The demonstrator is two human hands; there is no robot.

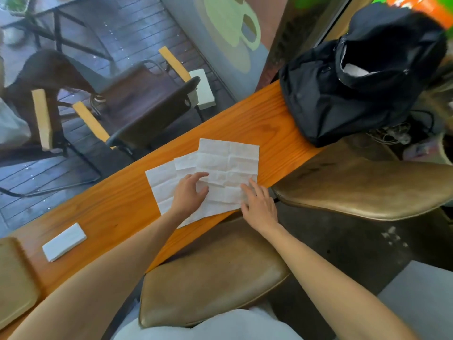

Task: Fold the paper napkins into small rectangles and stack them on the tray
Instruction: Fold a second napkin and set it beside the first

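**Both hands flat on the unfolded napkins**

Creased unfolded napkins [220, 165] lie overlapped mid-worktop [117, 202]. The left hand [190, 192] rests on them, fingers spread and curled; the right hand [257, 204] presses their near edge, fingers apart. A folded napkin [64, 242] lies beside the tray [14, 278].

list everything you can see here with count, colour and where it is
unfolded napkins: at least two, white, overlapping at mid counter
folded napkin: one, white, on counter left of the sheets, beside the tray
tray: one, tan, at the counter's left end
counter: one, orange wood, along the window
backpack: one, black, at the counter's far right end
stools: two, tan seats, on the near side of the counter
chairs: dark with yellow armrests, outside the window
left hand: one, fingers spread on the sheets
right hand: one, at the sheets' right edge
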